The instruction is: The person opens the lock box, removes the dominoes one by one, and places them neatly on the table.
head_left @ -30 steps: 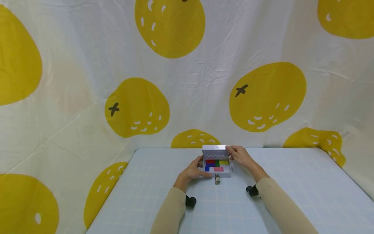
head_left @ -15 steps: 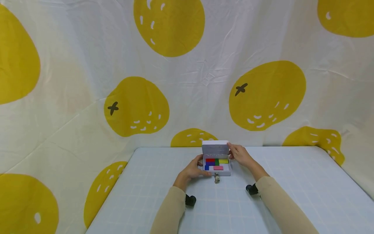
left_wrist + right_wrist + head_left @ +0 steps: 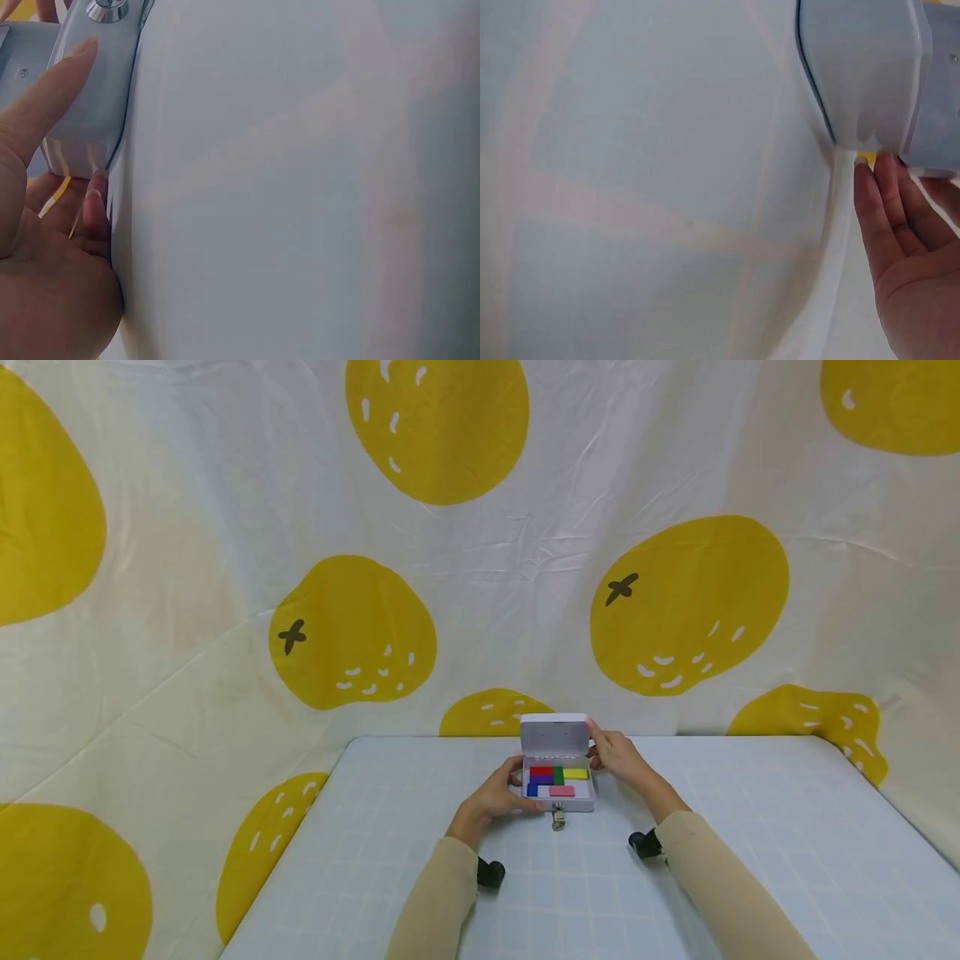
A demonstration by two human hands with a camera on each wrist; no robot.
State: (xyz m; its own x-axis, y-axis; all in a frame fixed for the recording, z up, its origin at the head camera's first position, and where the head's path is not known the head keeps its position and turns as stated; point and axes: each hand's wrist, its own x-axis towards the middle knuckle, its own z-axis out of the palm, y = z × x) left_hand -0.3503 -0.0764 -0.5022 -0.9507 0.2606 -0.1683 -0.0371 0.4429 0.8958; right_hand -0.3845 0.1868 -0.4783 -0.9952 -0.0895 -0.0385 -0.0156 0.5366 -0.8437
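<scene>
A small white cash box (image 3: 579, 807) stands on the table with its lid (image 3: 555, 741) raised upright. Inside lie several flat coloured blocks, among them a red block (image 3: 540, 771), a yellow block (image 3: 575, 773) and a pink block (image 3: 561, 792). Keys (image 3: 558, 820) hang at the front lock. My left hand (image 3: 491, 795) grips the box's left end, thumb across the front wall and fingers along the side, as the left wrist view shows. At the right edge of the lid is my right hand (image 3: 621, 757), its fingers fairly straight and touching lid and box side.
The table (image 3: 735, 852) has a pale blue checked cover. Close behind the box, past the table's far edge, hangs a white curtain (image 3: 517, 627) with large yellow fruit prints. Black straps with camera mounts (image 3: 491, 873) sit at both wrists.
The lid has swung further up and back, from partly raised to upright, with my right hand following along its right edge. My left hand stays on the box.
</scene>
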